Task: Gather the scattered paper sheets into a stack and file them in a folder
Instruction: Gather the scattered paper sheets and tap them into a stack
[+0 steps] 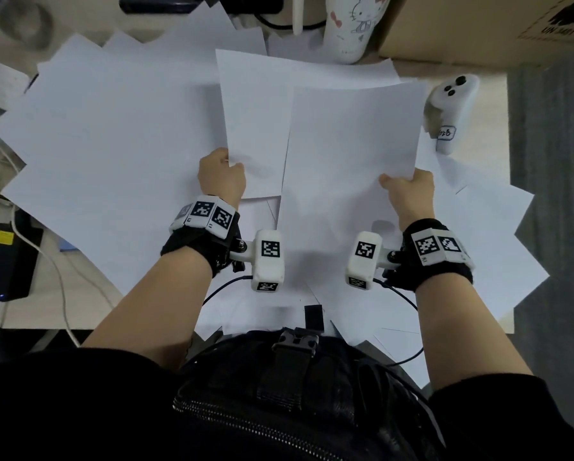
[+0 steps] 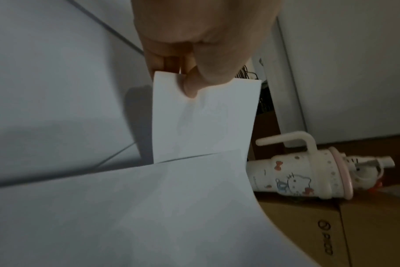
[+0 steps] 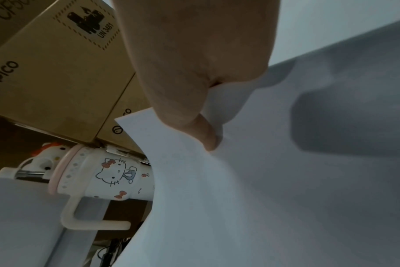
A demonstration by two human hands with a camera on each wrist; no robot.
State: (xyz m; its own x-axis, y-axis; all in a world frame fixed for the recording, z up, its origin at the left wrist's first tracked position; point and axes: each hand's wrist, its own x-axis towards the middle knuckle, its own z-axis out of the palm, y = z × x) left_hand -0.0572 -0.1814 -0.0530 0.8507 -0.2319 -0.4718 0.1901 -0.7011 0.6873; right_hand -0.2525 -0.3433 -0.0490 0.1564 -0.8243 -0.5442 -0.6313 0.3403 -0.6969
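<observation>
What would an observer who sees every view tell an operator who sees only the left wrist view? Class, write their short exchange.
Operator: Is the right hand busy?
Observer: Yes, the right hand pinches a sheet at its near edge.
Operator: Anything to the right of that sheet?
Observer: A white controller lies there.
Operator: Any folder in sight?
Observer: None in any view; loose sheets cover most of the desk.

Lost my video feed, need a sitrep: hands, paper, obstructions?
Left hand pinches one sheet; right hand pinches another. Rest scattered. No folder seen. Controller, tumbler nearby.
</observation>
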